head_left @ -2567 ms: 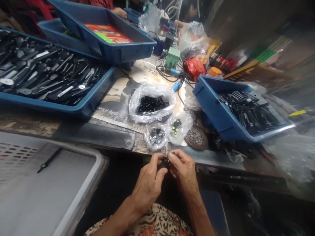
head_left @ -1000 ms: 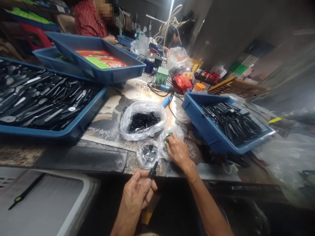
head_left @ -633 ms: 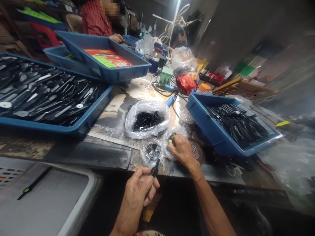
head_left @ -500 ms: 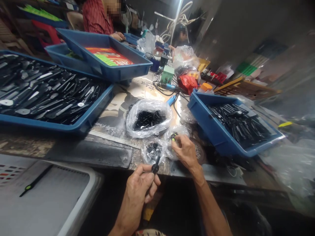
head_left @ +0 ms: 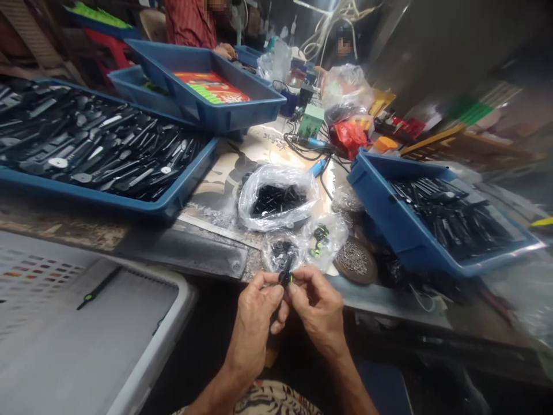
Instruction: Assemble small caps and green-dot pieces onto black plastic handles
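Observation:
My left hand [head_left: 259, 311] is closed round a slim black plastic part [head_left: 286, 270] with a round middle; its narrow end points away from me. Pinched in my right hand [head_left: 318, 305] is a small yellow-green cap [head_left: 291, 278], held against the side of that round middle. Both hands meet at the table's front edge. Just beyond them sit a bag of small dark and grey pieces [head_left: 270, 253] and a bag of black and yellow-green caps [head_left: 320, 235]. A dish of small metal pins or screws [head_left: 355, 259] is to the right. Fingers partly hide the join.
A larger bag [head_left: 247, 207] holds black parts. Blue trays of black parts stand left [head_left: 173, 199] and right [head_left: 406, 245]. A white crate [head_left: 129, 346] at lower left holds one black part [head_left: 99, 287]. Cables and a green box [head_left: 310, 122] lie behind. A person in red [head_left: 190, 23] sits opposite.
My right hand has moved from the cap bag toward me and left, bringing a yellow-green cap to the black part in my left hand. The view has shifted slightly.

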A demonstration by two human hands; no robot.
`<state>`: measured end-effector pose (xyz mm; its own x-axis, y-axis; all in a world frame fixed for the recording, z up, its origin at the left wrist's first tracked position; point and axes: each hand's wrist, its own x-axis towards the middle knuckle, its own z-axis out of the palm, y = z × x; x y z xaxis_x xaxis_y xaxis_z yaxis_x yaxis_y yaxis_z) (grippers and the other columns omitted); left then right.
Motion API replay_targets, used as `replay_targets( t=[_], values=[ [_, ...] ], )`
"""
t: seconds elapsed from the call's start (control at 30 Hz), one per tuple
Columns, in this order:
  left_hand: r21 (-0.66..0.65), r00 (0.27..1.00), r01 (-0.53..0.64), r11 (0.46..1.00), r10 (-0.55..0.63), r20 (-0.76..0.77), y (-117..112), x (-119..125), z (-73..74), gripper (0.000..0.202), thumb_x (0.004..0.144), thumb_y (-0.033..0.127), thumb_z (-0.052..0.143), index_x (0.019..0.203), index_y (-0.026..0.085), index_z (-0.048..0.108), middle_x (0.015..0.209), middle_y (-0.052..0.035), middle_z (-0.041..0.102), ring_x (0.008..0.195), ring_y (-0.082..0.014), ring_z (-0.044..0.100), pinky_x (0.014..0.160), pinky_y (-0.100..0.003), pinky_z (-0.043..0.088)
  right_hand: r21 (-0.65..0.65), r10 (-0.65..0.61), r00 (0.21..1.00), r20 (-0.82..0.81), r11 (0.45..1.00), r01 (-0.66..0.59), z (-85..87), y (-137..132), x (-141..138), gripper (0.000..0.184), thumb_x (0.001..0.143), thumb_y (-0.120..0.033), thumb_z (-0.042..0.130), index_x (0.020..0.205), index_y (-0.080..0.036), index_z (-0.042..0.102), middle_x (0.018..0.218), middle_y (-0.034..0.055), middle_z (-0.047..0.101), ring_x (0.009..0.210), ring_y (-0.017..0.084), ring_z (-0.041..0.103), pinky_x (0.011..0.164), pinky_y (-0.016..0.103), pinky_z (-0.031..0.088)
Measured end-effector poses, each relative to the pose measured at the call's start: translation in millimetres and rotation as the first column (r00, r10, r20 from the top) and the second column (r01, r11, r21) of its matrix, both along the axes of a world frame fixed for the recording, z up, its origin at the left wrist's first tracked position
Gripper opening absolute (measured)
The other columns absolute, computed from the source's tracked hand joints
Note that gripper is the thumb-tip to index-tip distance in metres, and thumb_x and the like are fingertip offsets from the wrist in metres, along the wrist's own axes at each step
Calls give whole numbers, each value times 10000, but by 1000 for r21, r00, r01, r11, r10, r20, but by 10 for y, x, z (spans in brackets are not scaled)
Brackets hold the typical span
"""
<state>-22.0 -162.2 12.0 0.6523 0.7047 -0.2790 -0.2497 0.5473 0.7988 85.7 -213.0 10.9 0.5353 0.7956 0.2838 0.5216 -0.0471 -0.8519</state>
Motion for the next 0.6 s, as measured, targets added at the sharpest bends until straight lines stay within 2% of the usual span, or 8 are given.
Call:
replay_targets(
  t=[0.2, 0.37, 0.6],
  values=[
    [154, 992, -27, 988, 46, -118, -27, -6, -1, 203, 878, 344, 485, 936, 150, 505, 557, 58, 421, 497, -65, 344, 442, -176, 281, 37, -25, 991, 132, 999, 20, -51, -10, -41, 92, 790, -163, 555, 882, -156, 561, 693, -17, 521, 500, 71, 488, 479, 185, 433],
    [252, 968, -46, 967, 106, -227, -33, 1, 13, 157, 854, 285, 506, 928, 147, 523, 610, 51, 448, 535, -72, 405, 509, -185, 357, 25, -30, 991, 127, 999, 27, -108, -30, -47, 136, 793, -151, 545, 928, -164, 554, 713, -9, 558, 529, 85, 539, 490, 187, 458],
    [268, 974, -20, 963, 79, -212, -22, 8, -24, 145, 865, 272, 479, 927, 153, 533, 627, 49, 434, 543, -76, 383, 508, -185, 348, 30, -43, 995, 88, 999, 40, -103, -42, -53, 182, 784, -121, 556, 959, -169, 573, 708, -14, 585, 580, 100, 582, 556, 196, 494]
  ],
)
